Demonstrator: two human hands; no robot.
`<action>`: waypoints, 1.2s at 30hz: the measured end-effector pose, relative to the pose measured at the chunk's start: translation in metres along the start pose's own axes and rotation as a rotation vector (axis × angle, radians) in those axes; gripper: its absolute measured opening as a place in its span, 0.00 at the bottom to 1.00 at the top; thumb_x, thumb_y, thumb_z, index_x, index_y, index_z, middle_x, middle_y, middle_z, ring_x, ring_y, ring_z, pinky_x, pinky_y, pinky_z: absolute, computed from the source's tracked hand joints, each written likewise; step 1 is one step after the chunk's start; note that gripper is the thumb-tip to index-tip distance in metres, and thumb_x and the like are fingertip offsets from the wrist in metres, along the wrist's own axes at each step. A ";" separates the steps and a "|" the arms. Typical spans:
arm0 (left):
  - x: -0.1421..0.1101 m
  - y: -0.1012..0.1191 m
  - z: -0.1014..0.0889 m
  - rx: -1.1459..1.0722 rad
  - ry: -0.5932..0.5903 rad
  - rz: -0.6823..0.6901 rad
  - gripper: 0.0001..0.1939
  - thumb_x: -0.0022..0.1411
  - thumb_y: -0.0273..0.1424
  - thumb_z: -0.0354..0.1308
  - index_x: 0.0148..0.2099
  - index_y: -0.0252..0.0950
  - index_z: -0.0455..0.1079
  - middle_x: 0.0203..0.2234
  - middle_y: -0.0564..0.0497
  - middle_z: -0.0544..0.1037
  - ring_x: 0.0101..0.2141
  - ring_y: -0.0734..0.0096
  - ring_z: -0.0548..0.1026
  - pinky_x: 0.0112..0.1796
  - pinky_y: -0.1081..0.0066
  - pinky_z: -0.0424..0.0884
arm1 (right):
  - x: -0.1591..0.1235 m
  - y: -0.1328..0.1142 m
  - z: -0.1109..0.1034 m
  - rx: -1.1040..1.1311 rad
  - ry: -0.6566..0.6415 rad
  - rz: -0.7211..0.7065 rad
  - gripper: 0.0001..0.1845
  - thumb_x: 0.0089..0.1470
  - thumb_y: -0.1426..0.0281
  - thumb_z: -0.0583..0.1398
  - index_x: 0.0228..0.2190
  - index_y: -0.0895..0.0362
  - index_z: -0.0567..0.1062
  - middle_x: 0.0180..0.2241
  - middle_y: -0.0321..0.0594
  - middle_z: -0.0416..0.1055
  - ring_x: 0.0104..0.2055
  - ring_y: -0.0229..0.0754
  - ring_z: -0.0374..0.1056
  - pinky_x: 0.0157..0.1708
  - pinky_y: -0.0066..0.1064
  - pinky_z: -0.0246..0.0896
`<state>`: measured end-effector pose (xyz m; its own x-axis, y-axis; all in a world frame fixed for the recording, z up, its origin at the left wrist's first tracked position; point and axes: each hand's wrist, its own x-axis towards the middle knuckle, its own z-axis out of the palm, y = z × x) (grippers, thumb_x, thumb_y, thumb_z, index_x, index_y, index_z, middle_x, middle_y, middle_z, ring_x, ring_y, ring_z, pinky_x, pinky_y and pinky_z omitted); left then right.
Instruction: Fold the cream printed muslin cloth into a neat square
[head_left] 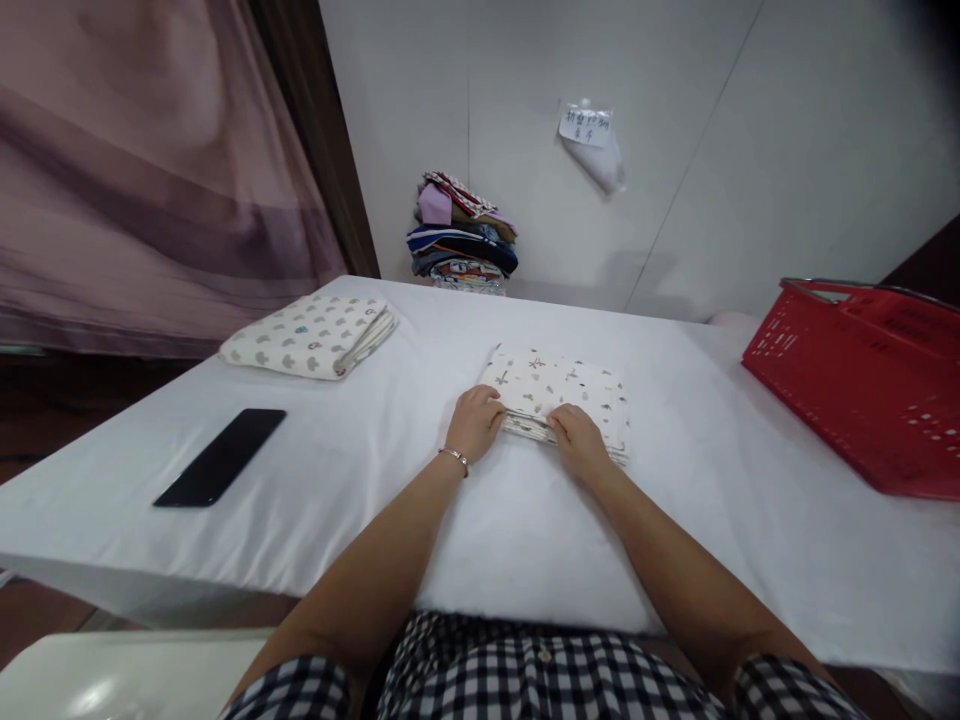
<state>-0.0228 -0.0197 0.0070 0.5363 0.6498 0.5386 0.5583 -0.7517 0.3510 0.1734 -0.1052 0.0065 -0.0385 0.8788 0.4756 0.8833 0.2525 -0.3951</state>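
A folded white cloth with small printed motifs lies flat in front of me, its layered edge facing my body. My left hand grips the near left corner, thumb and fingers pinched on the layers. Closer to the middle of that same edge, my right hand also has its thumb and fingers closed on the cloth. The top layers are slightly raised between the two hands. A bracelet circles my left wrist.
On the white-covered table, another folded cloth with grey motifs and a black phone lie left. A red plastic basket stands right. Behind the table is a clothes stack. A pink curtain hangs at left.
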 end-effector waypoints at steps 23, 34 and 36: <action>0.000 -0.003 -0.001 0.053 -0.104 0.061 0.10 0.58 0.25 0.50 0.41 0.40 0.68 0.35 0.51 0.75 0.41 0.66 0.69 0.50 0.59 0.56 | -0.003 0.001 -0.002 -0.043 -0.050 -0.078 0.11 0.58 0.68 0.51 0.36 0.55 0.73 0.36 0.42 0.69 0.39 0.43 0.62 0.39 0.36 0.56; -0.002 -0.005 -0.004 0.050 -0.095 0.086 0.10 0.59 0.26 0.49 0.37 0.40 0.70 0.35 0.50 0.73 0.42 0.66 0.67 0.46 0.61 0.60 | -0.005 0.001 -0.001 -0.069 -0.045 -0.120 0.14 0.58 0.67 0.50 0.38 0.54 0.74 0.36 0.44 0.69 0.39 0.44 0.62 0.39 0.36 0.56; -0.003 -0.006 -0.005 0.036 -0.093 0.070 0.09 0.59 0.27 0.50 0.37 0.41 0.71 0.35 0.50 0.73 0.41 0.66 0.67 0.46 0.61 0.61 | -0.005 0.001 -0.002 -0.091 -0.056 -0.136 0.15 0.59 0.67 0.50 0.41 0.54 0.74 0.36 0.44 0.69 0.39 0.44 0.61 0.39 0.36 0.56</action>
<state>-0.0314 -0.0175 0.0072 0.6302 0.6046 0.4872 0.5390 -0.7923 0.2859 0.1750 -0.1103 0.0051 -0.1843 0.8606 0.4747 0.9068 0.3352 -0.2557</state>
